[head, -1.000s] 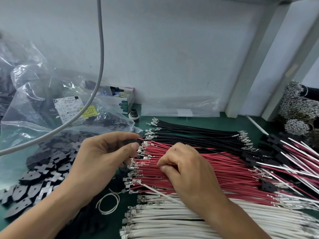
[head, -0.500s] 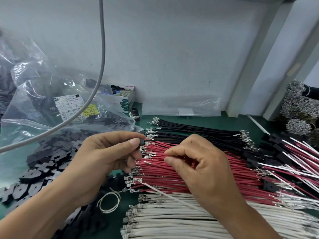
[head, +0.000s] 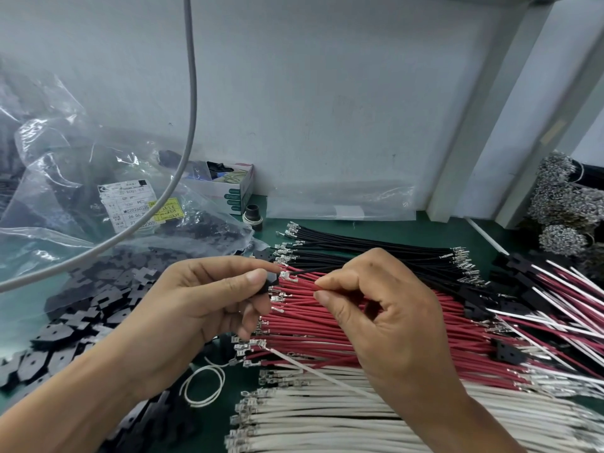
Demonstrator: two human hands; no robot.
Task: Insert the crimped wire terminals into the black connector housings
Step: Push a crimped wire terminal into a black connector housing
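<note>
Black wire brought up to the housing, over the desk.

My left hand (head: 209,308) pinches a black connector housing (head: 270,282) between thumb and forefinger; my right hand (head: 385,318) pinches a black wire (head: 305,271), its crimped terminal (head: 287,276) just at the housing's face; I cannot tell whether it has entered; beneath lie rows of black wires (head: 376,246), red wires (head: 327,325) and white wires (head: 327,416) on the green desk (head: 385,228); loose housings (head: 81,308) heap at left.

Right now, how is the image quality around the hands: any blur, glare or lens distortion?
Head view: left hand and right hand are sharp; glare streaks the plastic bag; wide-angle bending curves the grey cable; white wires smear softly toward the bottom edge.
</note>
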